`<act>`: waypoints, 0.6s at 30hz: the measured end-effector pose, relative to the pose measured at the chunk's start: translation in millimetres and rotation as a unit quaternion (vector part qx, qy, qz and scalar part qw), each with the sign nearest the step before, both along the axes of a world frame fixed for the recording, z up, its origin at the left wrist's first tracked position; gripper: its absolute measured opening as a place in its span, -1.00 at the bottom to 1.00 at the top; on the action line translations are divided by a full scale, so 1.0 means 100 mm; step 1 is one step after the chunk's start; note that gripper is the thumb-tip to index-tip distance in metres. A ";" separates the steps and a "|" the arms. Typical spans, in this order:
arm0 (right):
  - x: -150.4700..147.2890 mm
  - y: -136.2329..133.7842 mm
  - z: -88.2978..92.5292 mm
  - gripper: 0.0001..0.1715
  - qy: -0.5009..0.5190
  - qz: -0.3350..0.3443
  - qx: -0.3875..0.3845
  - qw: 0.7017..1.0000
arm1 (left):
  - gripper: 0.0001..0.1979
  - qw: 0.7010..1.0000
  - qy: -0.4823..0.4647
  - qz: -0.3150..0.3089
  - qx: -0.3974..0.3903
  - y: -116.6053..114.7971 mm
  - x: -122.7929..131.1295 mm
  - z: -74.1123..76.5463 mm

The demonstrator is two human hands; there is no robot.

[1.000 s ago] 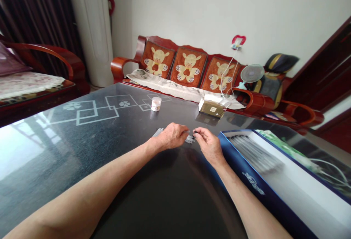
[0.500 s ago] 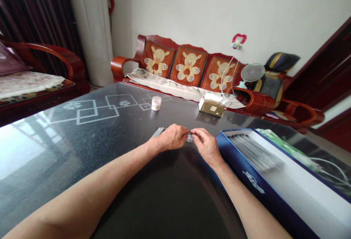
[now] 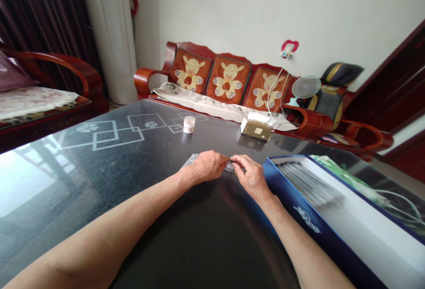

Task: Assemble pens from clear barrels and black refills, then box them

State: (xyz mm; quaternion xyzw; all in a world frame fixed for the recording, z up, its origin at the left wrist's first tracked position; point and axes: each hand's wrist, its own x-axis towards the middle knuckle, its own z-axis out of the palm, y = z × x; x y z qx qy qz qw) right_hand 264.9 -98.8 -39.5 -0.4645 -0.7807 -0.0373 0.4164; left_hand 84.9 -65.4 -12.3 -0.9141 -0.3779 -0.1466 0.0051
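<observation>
My left hand (image 3: 208, 166) and my right hand (image 3: 251, 175) meet fingertip to fingertip just above the dark glossy table (image 3: 159, 156). Between them is a thin dark piece (image 3: 229, 161), pinched by the fingers of both hands; most of it is hidden, and its kind cannot be made out. Several slim pale translucent sticks (image 3: 189, 160) lie on the table, partly covered by my left hand, with more ends showing below the fingertips. Close to my right wrist stands a long blue open box (image 3: 292, 211), white inside, with a row of slim grey sticks (image 3: 305, 183) at its far end.
A small white jar (image 3: 189, 125) stands beyond my hands. Farther right is a gold tissue box (image 3: 256, 130). Behind the blue box lie a green-and-white packet (image 3: 345, 178) and a white cable (image 3: 403, 205). A wooden sofa (image 3: 229, 76) lines the back wall.
My left hand has shifted very slightly to the left. Both hands keep their pinch on the dark piece; the other things have not moved.
</observation>
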 end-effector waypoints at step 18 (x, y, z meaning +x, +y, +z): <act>-0.06 0.05 -0.08 -0.78 0.203 0.031 -0.150 0.967 | -0.65 1.000 0.010 0.000 -0.016 0.00 0.00 0.05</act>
